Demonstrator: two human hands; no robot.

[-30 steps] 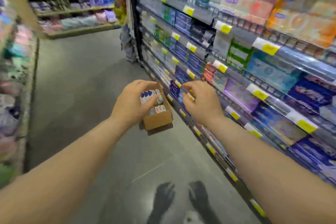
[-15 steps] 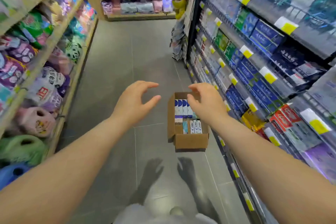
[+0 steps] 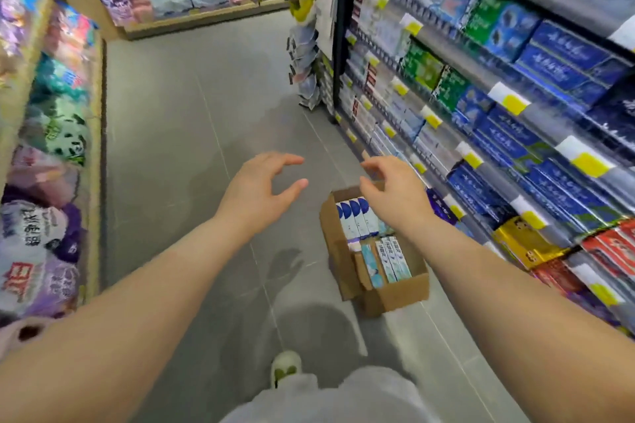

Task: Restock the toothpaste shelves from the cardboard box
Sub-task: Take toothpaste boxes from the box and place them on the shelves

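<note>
- A cardboard box [image 3: 400, 292] is set on the floor [image 3: 171, 148], near the foot of the shelves [image 3: 546, 118] along the aisle's right edge. Its brown walls are matte and creased, and its flaps are folded open, the left one bent outward.
- Slim rectangular cartons [image 3: 357, 220] with a slight gloss are packed in rows inside the box. White-and-blue ones are seen at the far end, teal-and-white ones at the near end.
- The left hand [image 3: 261, 189] is held in the air left of the box and apart from it. Its fingers are spread and curved, and nothing is grasped.
- The right hand [image 3: 391, 189] is held over the box's far rim with fingers loosely curved, and nothing is grasped. Whether the thumb touches the rim cannot be told.
- The shelves are edged with grey rails and yellow tags [image 3: 584, 161]. They are tightly filled with flat blue, green, red and gold cartons.
- Wooden shelving [image 3: 98, 148] along the left edge is stacked with soft, crinkled plastic packs [image 3: 44, 240].
- The floor is laid in smooth grey tiles with thin joints and a faint sheen. A broad strip lies open between the box and the wooden shelving.
- A pale shoe [image 3: 287, 367] is seen on the floor at the near edge.
</note>
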